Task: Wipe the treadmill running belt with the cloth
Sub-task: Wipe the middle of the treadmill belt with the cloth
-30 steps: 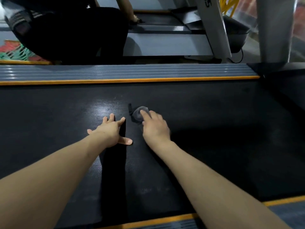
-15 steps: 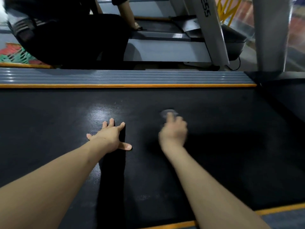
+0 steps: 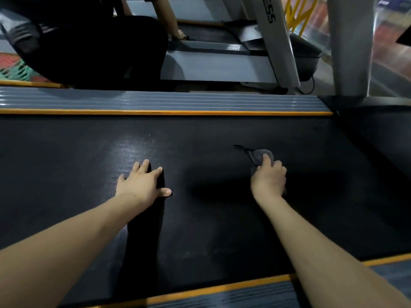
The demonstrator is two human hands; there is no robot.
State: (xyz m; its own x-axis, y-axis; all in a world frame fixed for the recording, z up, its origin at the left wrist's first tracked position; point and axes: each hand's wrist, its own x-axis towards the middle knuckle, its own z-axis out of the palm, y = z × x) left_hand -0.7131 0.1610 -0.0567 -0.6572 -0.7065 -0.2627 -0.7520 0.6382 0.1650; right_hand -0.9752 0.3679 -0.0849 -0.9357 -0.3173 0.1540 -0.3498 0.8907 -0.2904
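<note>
The small crumpled grey cloth (image 3: 259, 157) lies on the black textured treadmill running belt (image 3: 211, 134), right of the belt's middle, pressed down under the right hand (image 3: 269, 181). That hand's grip is clenched on the cloth: the curled fingers (image 3: 265, 160) cover its near part, while the rest of the cloth bulges out beyond the fingertips on the far side, with a thin dark tail trailing off to the left. The left hand (image 3: 142, 183) is released, lying flat on the belt with fingers spread and thumb pointing right, well apart from the cloth. Beyond the belt runs a grey ribbed side rail with an orange edge strip (image 3: 155, 103). Past it, a person in dark clothing (image 3: 93, 45) crouches beside a neighbouring grey treadmill (image 3: 218, 65), one hand on its deck.
</note>
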